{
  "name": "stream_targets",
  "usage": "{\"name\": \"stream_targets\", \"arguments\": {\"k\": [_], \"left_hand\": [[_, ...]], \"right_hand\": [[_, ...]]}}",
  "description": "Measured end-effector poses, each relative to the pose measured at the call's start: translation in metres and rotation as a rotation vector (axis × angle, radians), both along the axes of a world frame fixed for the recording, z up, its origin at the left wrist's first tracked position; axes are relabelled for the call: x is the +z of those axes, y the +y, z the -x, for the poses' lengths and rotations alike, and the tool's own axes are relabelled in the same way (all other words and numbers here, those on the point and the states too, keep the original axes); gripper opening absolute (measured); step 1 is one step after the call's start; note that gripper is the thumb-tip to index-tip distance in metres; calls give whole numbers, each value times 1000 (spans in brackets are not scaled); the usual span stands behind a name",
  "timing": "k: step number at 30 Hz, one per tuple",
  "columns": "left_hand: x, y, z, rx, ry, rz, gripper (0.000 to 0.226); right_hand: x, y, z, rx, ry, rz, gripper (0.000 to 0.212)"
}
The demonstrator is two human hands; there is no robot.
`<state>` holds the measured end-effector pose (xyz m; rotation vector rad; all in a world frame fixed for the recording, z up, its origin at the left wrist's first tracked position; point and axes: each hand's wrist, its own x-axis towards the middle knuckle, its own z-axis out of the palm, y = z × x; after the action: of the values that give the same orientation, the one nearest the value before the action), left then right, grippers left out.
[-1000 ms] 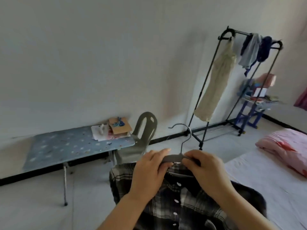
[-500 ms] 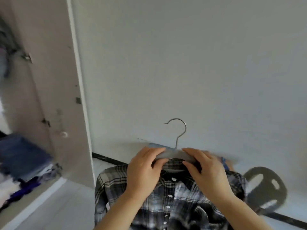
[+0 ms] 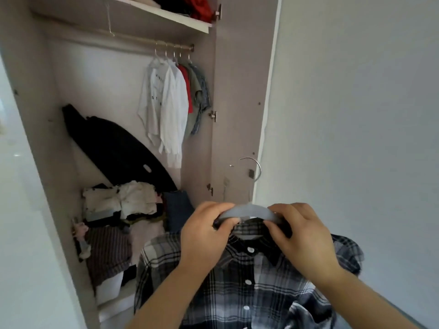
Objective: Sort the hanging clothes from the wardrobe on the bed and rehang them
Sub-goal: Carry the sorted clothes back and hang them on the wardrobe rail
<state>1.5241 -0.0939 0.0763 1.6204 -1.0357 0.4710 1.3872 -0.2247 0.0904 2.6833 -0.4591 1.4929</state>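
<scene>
A black-and-white plaid shirt with white buttons hangs on a grey hanger with a metal hook, held up in front of me. My left hand grips the hanger's left arm and the collar. My right hand grips the right arm and collar. Ahead stands the open wardrobe. Its rail carries several hung garments, white, red and green, bunched at the right end.
The open wardrobe door stands just beyond the hanger hook. A heap of folded clothes fills the wardrobe floor, with a dark curved board leaning behind it. A shelf above holds red cloth. A plain wall is to the right.
The view has swung left from the bedroom wall to the open wardrobe. Both hands have kept their hold on the hanger and shirt.
</scene>
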Motion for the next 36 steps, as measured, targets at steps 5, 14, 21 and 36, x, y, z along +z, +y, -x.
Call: {"name": "stream_targets", "arguments": {"k": [5, 14, 21, 36], "left_hand": [[7, -15, -88, 106, -4, 78, 22], [26, -47, -222, 233, 45, 138, 22], [42, -69, -323, 361, 24, 132, 22], [84, -102, -494, 601, -86, 99, 32]], "right_hand": [[13, -21, -98, 58, 3, 105, 32], [39, -64, -247, 182, 42, 188, 33], [60, -94, -359, 285, -39, 260, 36], [122, -148, -574, 462, -106, 287, 30]]}}
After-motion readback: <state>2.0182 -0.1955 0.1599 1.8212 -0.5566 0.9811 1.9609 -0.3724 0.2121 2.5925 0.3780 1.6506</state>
